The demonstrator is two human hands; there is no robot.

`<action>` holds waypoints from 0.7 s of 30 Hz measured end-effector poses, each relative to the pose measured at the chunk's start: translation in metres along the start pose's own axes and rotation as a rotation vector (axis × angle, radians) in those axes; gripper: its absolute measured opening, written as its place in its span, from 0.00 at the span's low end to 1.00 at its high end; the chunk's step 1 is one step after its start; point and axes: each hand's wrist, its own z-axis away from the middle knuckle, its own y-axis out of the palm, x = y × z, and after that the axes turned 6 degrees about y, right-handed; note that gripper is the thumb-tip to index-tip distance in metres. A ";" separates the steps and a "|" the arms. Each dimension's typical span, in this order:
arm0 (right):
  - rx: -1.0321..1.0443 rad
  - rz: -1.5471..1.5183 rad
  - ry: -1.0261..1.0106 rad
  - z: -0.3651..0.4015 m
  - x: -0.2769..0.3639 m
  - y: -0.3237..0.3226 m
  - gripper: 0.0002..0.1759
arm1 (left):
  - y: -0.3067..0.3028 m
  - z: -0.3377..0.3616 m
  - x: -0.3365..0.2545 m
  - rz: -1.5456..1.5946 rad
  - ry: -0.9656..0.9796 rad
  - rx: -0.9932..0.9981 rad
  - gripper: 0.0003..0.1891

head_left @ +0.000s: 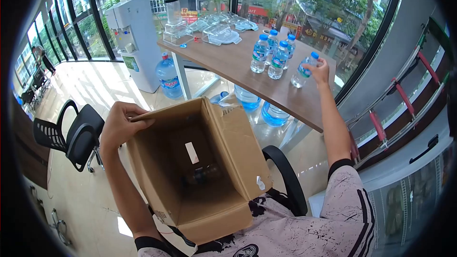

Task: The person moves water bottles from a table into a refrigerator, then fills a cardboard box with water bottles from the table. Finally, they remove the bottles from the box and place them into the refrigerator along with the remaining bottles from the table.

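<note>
My left hand grips the upper left edge of an open cardboard box, thumb over the rim. The box is tilted toward me, and in its dark inside a white label and a dim object, too dark to name, can be seen. At the table's right end, my right hand is closed round the upper part of a water bottle with a blue cap. That bottle leans slightly. Several more capped water bottles stand upright in a group just left of it on the brown table.
Clear plastic packs lie at the table's far left. Large water jugs stand on the floor, some under the table. A water dispenser, a black chair and a ladder are around. A person stands far left.
</note>
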 end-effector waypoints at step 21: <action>-0.051 0.417 -0.058 0.030 -0.052 0.031 0.64 | 0.110 -0.112 -0.012 -0.288 0.308 -0.153 0.22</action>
